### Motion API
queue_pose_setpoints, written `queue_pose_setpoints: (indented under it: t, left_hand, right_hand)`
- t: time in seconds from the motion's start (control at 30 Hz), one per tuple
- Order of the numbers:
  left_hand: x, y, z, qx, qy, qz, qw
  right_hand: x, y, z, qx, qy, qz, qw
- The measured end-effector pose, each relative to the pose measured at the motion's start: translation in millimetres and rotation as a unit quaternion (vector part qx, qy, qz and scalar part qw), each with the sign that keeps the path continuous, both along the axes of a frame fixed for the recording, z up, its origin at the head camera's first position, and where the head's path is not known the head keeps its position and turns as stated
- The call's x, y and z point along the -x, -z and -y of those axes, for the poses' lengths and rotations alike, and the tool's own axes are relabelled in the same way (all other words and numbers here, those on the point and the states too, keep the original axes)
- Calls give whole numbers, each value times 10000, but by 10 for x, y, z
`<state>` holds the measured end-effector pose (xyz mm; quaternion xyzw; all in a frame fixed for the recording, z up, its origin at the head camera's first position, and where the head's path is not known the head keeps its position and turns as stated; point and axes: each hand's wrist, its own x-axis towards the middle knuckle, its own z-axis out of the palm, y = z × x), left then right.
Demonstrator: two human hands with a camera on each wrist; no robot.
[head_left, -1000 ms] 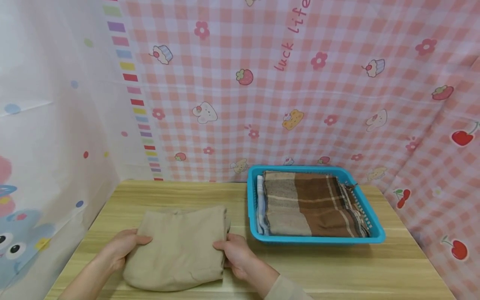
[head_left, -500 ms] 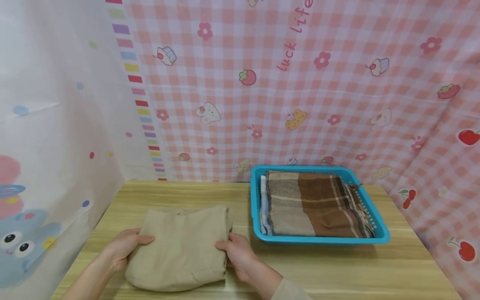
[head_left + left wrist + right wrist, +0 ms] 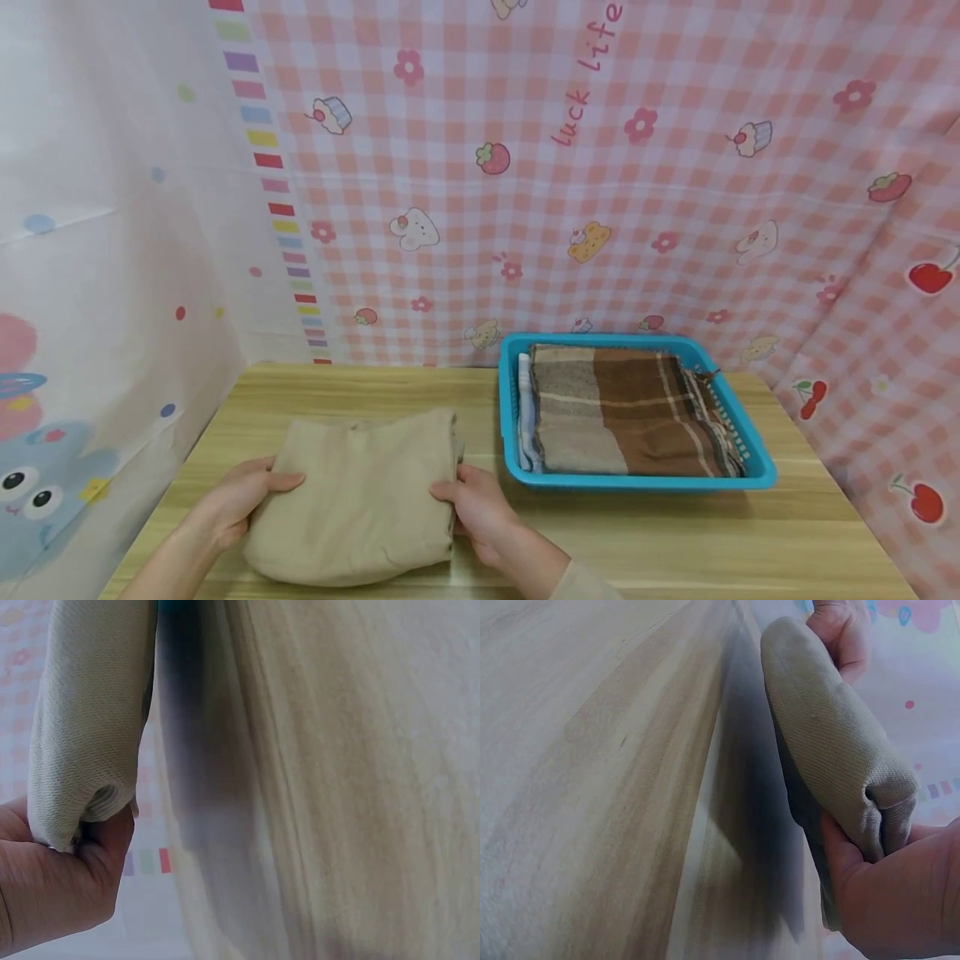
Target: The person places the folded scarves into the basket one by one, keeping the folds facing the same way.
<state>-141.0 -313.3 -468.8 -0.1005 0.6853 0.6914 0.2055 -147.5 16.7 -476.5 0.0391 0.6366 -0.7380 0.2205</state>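
Observation:
A folded khaki garment (image 3: 356,500), thick and in several layers, is held between both hands at the left front of the table. On its left edge my left hand (image 3: 236,500) grips with the thumb on top and the fingers underneath. My right hand (image 3: 483,512) grips the right edge in the same way, thumb over the upper layer. The left wrist view shows the rolled side of the garment (image 3: 90,727) in the left hand (image 3: 60,877). In the right wrist view the garment (image 3: 832,735) hangs over its shadow, raised off the wood, with the right hand (image 3: 900,892) under its end.
A blue plastic basket (image 3: 637,481) stands at the back right of the wooden table (image 3: 675,542). Inside it lie a folded brown plaid cloth (image 3: 645,408) and a light blue cloth (image 3: 527,417) at its left. A pink checked curtain (image 3: 450,192) hangs behind the table.
Both hands keep their grip on the khaki garment, which stays almost in place. The head view shifts slightly sideways and back; the basket stays put.

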Motion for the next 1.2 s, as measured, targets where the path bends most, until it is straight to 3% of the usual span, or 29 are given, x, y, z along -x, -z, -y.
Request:
queue_pose_setpoints:
  t: [0.77,1.2]
  left_hand:
    - [-68,-275,1,-307,-2,-156,9994]
    - [-49,-421,-39,-713,163,-340,9967]
  right_hand:
    - [-47,-269,-55,80,-81,-435,9990]
    - [19,-549,-163,6,-295,-567,9980]
